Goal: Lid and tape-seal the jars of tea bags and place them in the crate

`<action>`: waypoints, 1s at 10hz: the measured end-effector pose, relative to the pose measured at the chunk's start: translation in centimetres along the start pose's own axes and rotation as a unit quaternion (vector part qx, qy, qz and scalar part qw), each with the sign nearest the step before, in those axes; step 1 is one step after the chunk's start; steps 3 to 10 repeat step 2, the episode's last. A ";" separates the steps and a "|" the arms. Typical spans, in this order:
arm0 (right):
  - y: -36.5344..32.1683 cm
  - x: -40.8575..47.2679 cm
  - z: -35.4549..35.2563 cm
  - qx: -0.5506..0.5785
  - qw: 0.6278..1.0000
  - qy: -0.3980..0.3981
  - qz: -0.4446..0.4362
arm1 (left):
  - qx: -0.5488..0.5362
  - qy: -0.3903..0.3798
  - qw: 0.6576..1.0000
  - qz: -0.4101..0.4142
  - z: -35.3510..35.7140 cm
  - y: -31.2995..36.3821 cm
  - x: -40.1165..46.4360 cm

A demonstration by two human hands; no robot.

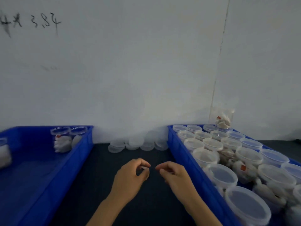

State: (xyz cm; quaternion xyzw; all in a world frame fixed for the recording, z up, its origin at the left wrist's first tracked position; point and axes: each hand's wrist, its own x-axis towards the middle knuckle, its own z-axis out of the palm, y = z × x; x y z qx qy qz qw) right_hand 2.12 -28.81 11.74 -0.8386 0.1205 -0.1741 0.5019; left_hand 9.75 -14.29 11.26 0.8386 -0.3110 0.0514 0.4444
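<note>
Head view: both hands are over the dark surface [91, 185], between two blue crates. The left hand [130, 178] has its fingers curled, thumb and forefinger tips pinched together; whether anything thin sits in that pinch, I cannot tell. The right hand [174, 175] mirrors it just beside, fingers curled, tips drawn together and aimed left at the other hand. The two sets of fingertips are near each other but apart, with a small gap between them.

Left crate [78, 154]: two lidded jars [62, 141] stand upright side by side in the far right corner, long axes vertical, lids up, white tea bags showing through the clear walls, one with a red tag. At the far left edge another jar [4, 152] is only partly in view.

Right crate [182, 154]: packed with jars [222, 175] standing upright in rows from near to far, round tops facing up. Loose tea bags [241, 170] lie among them near the middle, one showing a red tag. At that crate's far end one open jar [222, 119] stands higher than the rest, upright, tea bags in its bottom; what it rests on is hidden.

On the surface against the wall [130, 62], between the crates, sit short stacks of lids [138, 144], lying flat. Dark scrawled marks show on the wall, upper left.
</note>
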 end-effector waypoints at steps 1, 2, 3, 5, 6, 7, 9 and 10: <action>0.6 -1.1 3.5 0.023 1.000 -0.020 0.004 | 0.057 -0.001 0.998 -0.019 -0.4 -2.5 -2.5; 1.3 -2.2 5.5 0.079 0.996 -0.015 0.030 | 0.096 -0.012 0.994 -0.059 0.2 -4.4 -4.3; 1.3 -2.2 5.5 0.079 0.996 -0.015 0.030 | 0.096 -0.012 0.994 -0.059 0.2 -4.4 -4.3; 1.3 -2.2 5.5 0.079 0.996 -0.015 0.030 | 0.096 -0.012 0.994 -0.059 0.2 -4.4 -4.3; 1.3 -2.2 5.5 0.079 0.996 -0.015 0.030 | 0.096 -0.012 0.994 -0.059 0.2 -4.4 -4.3; 1.3 -2.2 5.5 0.079 0.996 -0.015 0.030 | 0.096 -0.012 0.994 -0.059 0.2 -4.4 -4.3; 1.3 -2.2 5.5 0.079 0.996 -0.015 0.030 | 0.096 -0.012 0.994 -0.059 0.2 -4.4 -4.3; 1.3 -2.2 5.5 0.079 0.996 -0.015 0.030 | 0.096 -0.012 0.994 -0.059 0.2 -4.4 -4.3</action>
